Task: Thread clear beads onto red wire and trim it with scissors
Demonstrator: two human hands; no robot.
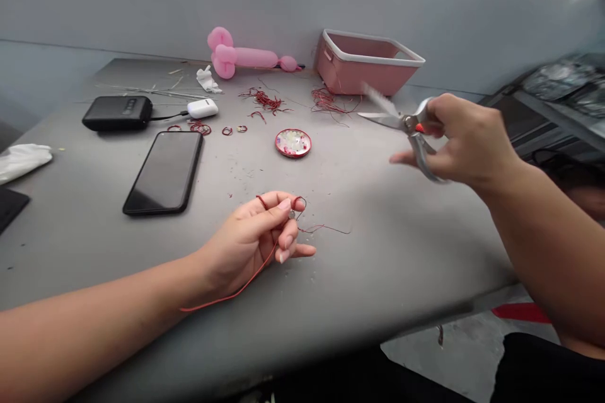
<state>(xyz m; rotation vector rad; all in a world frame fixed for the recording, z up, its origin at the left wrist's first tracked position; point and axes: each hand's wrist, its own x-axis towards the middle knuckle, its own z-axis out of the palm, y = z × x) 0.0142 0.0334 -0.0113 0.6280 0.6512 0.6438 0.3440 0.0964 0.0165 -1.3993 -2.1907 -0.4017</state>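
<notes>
My left hand (269, 227) pinches a small braided cord ring with a pale bead (292, 215) between thumb and index finger. Loose cord ends trail from it: a red cord (246, 286) runs down past the wrist, and a thin dark thread (331, 228) sticks out to the right. Another dark red cord loop circles a finger. My right hand (454, 132) grips the handles of metal scissors (404, 121), held above the table with the blades parted and pointing left. One blade is blurred by motion. A round dish of small beads (293, 142) lies between the hands.
Behind are red cord scraps (267, 101), a pink bin (368, 66) and a pink balloon figure (246, 56). To the left lie a phone (164, 171), a black power bank (117, 113), a white earbud case (202, 107) and several finished cord rings (200, 128). Shelving (558, 85) stands at right.
</notes>
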